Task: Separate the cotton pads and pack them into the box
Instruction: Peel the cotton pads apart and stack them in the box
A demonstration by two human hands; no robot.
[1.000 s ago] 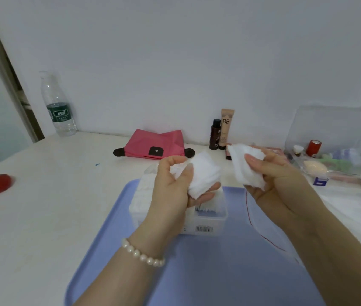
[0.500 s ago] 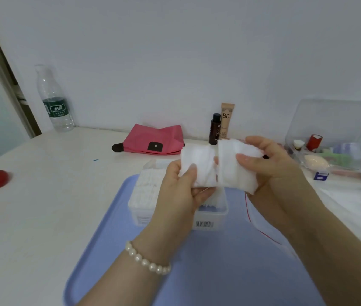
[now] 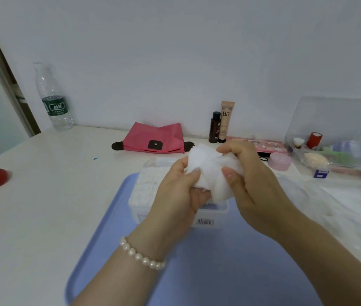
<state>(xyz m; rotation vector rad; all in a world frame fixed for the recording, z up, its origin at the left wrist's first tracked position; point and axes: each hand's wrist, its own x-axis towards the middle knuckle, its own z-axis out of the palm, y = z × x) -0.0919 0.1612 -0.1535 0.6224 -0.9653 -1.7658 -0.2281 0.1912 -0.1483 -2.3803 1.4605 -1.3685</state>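
A blue tray [image 3: 230, 272] fills the lower centre of the frame on the white table [image 3: 42, 206]. Above it, both hands pinch one bunch of cotton pads [image 3: 208, 173] at centre: the left hand [image 3: 175, 195], pearl bracelet [image 3: 142, 255] at its wrist, and the right hand [image 3: 254, 184]. Beneath them the clear box [image 3: 210, 217] holds more pads. Farther back lies a pink pouch [image 3: 155, 139]; upper left stands a water bottle [image 3: 53, 100].

A plain white wall [image 3: 175, 51] rises behind the off-white counter [image 3: 42, 195], with a dark door frame [image 3: 3, 69] at left.
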